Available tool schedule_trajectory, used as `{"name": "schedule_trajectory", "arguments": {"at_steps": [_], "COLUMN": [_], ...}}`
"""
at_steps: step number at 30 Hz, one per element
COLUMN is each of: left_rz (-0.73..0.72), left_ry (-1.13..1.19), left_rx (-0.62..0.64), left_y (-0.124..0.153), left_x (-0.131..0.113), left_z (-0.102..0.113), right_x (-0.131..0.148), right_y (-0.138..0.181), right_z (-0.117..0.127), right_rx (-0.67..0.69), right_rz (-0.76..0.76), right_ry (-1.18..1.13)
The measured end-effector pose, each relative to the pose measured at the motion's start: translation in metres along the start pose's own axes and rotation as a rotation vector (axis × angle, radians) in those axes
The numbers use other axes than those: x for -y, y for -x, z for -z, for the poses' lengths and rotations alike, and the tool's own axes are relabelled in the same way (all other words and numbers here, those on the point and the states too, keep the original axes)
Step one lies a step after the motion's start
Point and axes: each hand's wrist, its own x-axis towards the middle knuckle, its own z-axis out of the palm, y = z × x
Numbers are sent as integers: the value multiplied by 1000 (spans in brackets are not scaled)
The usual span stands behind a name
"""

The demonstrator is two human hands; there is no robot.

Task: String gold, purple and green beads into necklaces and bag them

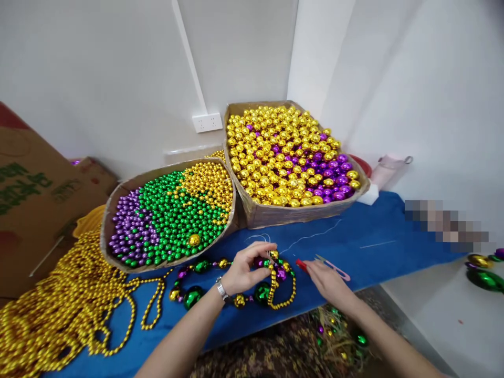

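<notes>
My left hand [252, 268], with a silver bracelet at the wrist, has its thumb and fingers closed on a bead necklace [193, 298] of green, gold and purple beads. A loop of small gold beads [284, 303] hangs from these fingers, and thin white thread sticks up by them. To the right, my right hand [328, 283] grips a small red object [301, 265], whose kind I cannot make out, pointing at the left hand. Just behind the right hand is a pair of scissors with a pink handle [342, 273], partly hidden by it.
A box [104, 236] of small purple, green and gold beads stands behind the left hand. Beside it, a taller box [283, 216] holds larger gold and purple beads. Gold bead strands [59, 310] are heaped at left. White thread [311, 237] lies on the blue cloth [378, 226].
</notes>
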Motion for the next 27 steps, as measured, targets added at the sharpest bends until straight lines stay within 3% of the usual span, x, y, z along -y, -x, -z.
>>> {"name": "schedule_trajectory", "arguments": {"at_steps": [5,9,15,27], "left_rz": [-5,-27,-49,-42], "left_ry": [-41,-66,-62,-68], "left_rx": [42,60,69,75], "left_y": [-2,-4,-4,-4], "left_x": [-4,-8,-10,-12], "left_z": [-2,-3,-2,-1], "right_x": [57,89,97,102], "right_y": [-16,-34,-50,-50], "right_z": [32,49,44,45], "right_rx": [101,68,0,-64], "right_rz": [-26,57,73,100], "right_ry": [-257,-167,-34,99]}}
